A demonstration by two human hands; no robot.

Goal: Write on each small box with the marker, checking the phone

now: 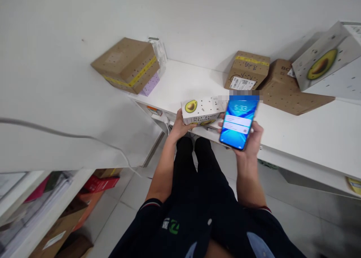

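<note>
My left hand (178,127) grips the near left end of a small white box with an avocado picture (200,109), which rests at the front edge of a white shelf (296,132). My right hand (252,139) holds up a smartphone (239,122) with its blue screen lit, just right of the box. The phone covers the box's right end.
Brown cardboard parcels sit on the shelf: one with yellow tape at the back left (127,64), two at the back right (248,71). A large white avocado-printed carton (327,61) stands far right. Lower shelves at left hold boxes and papers (56,216). A grey cable (70,136) crosses the left.
</note>
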